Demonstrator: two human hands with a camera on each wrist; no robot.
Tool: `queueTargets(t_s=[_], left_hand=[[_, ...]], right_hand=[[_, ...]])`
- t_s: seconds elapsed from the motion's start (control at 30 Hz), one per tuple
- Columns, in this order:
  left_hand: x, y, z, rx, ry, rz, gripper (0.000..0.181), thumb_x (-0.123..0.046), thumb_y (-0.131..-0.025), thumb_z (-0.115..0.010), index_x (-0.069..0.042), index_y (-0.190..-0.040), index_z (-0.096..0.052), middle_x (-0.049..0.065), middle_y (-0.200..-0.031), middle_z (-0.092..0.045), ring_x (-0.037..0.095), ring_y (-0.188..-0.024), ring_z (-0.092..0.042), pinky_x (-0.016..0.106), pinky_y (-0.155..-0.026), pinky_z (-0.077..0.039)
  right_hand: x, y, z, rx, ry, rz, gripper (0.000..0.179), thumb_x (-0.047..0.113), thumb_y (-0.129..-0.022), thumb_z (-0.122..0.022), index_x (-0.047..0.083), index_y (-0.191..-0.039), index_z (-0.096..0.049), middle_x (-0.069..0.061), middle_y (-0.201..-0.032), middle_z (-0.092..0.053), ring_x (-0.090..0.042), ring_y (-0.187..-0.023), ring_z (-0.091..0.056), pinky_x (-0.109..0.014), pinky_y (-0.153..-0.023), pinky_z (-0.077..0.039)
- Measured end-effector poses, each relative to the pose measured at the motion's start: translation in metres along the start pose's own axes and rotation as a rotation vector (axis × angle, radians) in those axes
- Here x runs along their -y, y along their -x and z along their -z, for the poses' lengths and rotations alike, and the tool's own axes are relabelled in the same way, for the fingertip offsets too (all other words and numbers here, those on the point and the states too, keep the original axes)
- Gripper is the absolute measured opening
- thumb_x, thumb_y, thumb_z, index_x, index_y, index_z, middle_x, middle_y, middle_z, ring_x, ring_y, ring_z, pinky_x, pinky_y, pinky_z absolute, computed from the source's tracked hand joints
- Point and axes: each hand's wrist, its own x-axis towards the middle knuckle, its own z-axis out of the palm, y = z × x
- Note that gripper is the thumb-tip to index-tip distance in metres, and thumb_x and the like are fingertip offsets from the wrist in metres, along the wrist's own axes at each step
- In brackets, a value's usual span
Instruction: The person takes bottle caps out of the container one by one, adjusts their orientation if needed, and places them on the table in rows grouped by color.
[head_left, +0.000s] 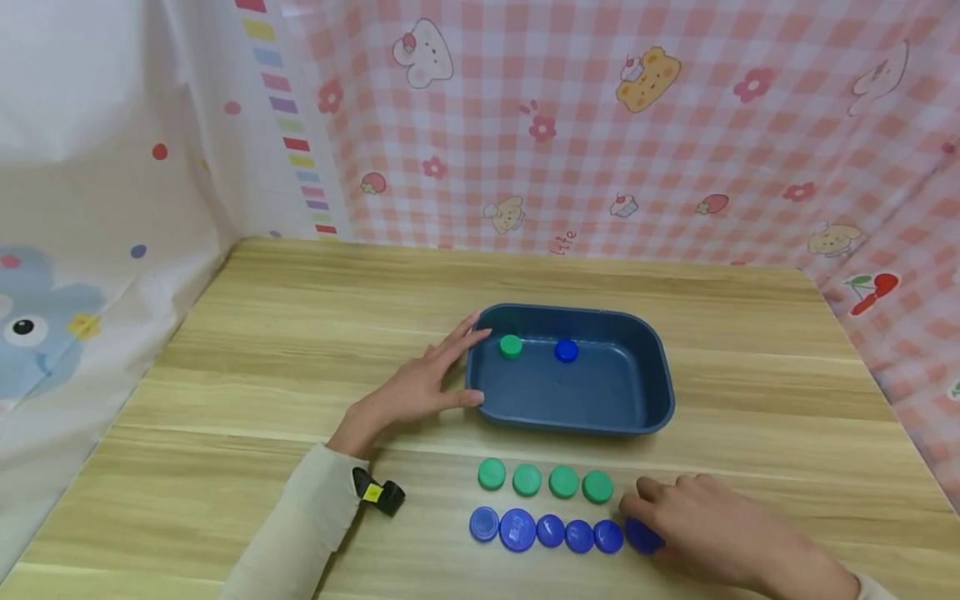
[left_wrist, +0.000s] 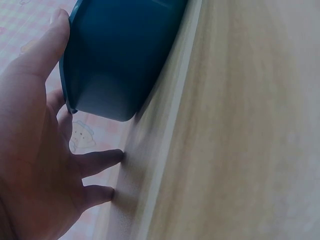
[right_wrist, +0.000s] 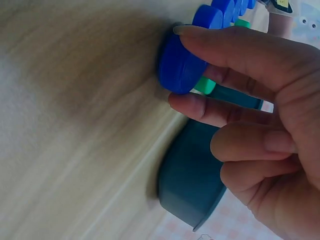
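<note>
A dark blue basin (head_left: 570,392) holds a green cap (head_left: 511,347) and a blue cap (head_left: 566,351). My left hand (head_left: 420,383) touches its left end, thumb and fingers spread along the rim; two fingertips reach the tabletop in the left wrist view. My right hand (head_left: 712,525) pinches a large blue bottle cap (right_wrist: 181,67) between thumb and fingers, tilted close over the table. It is at the right end of a row of several blue caps (head_left: 551,531). Behind that row runs a line of several green caps (head_left: 563,482).
The wood-grain table (head_left: 225,375) ends at a pink checked cloth (head_left: 570,125) at the back and a white patterned cloth (head_left: 82,167) on the left. A black strap (head_left: 378,493) is around my left sleeve.
</note>
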Motion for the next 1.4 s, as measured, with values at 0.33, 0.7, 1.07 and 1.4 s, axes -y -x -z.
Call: queueTargets(t_s=[0.33,0.7,1.07,1.4], left_hand=[[-0.0003,0.0000,0.0000,-0.005,0.005,-0.005,0.081,-0.064,-0.086,-0.055,-0.039,-0.152,-0.015,-0.017,-0.158,0.008,0.027,-0.143,-0.015,0.069,-0.101,-0.024],[-0.0026,0.0000,0.0008,-0.005,0.004,0.008,0.081,-0.059,-0.087,-0.059,-0.039,-0.152,-0.015,-0.017,-0.158,0.007,0.027,-0.143,-0.017,0.068,-0.102,-0.022],[-0.0023,0.0000,0.0001,-0.004,0.000,0.004,0.080,-0.056,-0.089,-0.059,-0.037,-0.153,-0.015,-0.016,-0.159,0.007,0.023,-0.143,-0.018,0.063,-0.106,-0.019],[-0.0030,0.0004,0.0005,0.000,0.003,0.010,0.080,-0.056,-0.088,-0.059,-0.037,-0.153,-0.015,-0.017,-0.158,0.008,0.027,-0.143,-0.015,0.067,-0.103,-0.021]], right_hand=[[0.0011,0.0009,-0.0052,-0.018,-0.007,0.000,0.032,0.023,-0.075,-0.080,0.021,-0.103,-0.063,0.015,-0.082,-0.051,0.002,-0.058,-0.040,-0.021,-0.049,-0.038],[0.0021,-0.0005,-0.0052,0.002,-0.046,-0.006,0.030,0.025,-0.079,-0.078,0.021,-0.106,-0.065,0.015,-0.083,-0.052,0.003,-0.057,-0.039,-0.019,-0.050,-0.039],[0.0018,0.0015,-0.0060,-0.043,0.018,0.009,0.032,0.025,-0.077,-0.079,0.021,-0.106,-0.065,0.013,-0.084,-0.056,0.002,-0.057,-0.039,-0.021,-0.048,-0.038],[0.0017,0.0009,-0.0070,-0.047,0.037,0.021,0.033,0.027,-0.077,-0.079,0.020,-0.107,-0.065,0.012,-0.085,-0.058,0.002,-0.057,-0.041,-0.021,-0.048,-0.039]])
